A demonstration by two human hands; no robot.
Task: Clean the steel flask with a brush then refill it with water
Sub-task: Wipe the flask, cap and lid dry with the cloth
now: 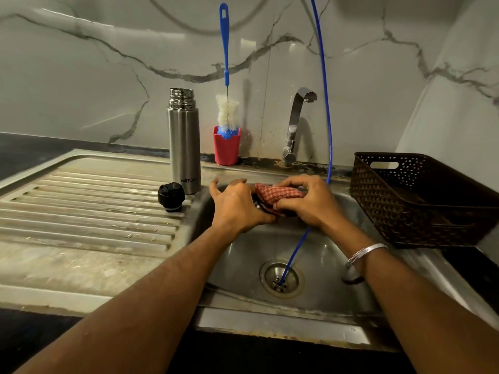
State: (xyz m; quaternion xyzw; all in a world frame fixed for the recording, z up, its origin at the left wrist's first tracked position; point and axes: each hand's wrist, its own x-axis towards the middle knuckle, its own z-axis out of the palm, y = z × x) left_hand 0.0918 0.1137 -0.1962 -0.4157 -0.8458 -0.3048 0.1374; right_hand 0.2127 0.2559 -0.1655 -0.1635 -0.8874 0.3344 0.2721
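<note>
Right hand point(310, 203): fingers point(290, 182) curled over a red checked cloth point(278, 197), thumb side pinching its near edge. Left hand point(237, 205): fingers spread and lifted above, thumb and palm pressing a small dark object point(258, 205) against the cloth; what it is cannot be told, mostly hidden. Both hands hover over the back rim of the sink point(243, 265). Just left of the left fingers stands the steel flask point(184, 147), upright, mouth open, on the sink's ribbed drainboard point(89, 206); its black cap point(171, 197) sits beside its base. Behind the fingers, the bottle brush point(226, 112) stands head-down in a red cup point(226, 149), blue handle up. Tap point(295, 125) behind the right fingers, no water visible. A thin blue tube point(325, 103) drops past the right hand into the drain point(280, 278). Dark perforated basket point(421, 201) to the right. Materials: flask is brushed steel, smooth, tall, narrow-based; cloth soft, woven; brush bristles fluffy white with a blue tip; drainboard stained and wet-looking. Risks, as judged: the left elbow or wrist could tip the flask, given its narrow base; the cap could roll into the basin; the tube could snag a wrist.
</note>
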